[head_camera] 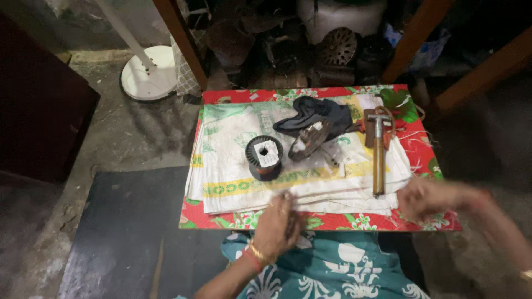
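I see left hand (280,224) pinching fine, light, easily snapped wire, spool (264,157) at 12 o'clock; right hand (429,196) blurred, grip unclear.

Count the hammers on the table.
1. The hammer lies on the white sack at the table's right side, beyond the right hand. Others may be hidden under the dark cloth.

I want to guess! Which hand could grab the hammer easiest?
Probably the right hand: it sits just beside the handle end of the hammer, though it looks blurred. The left hand is farther away, nearer the spool.
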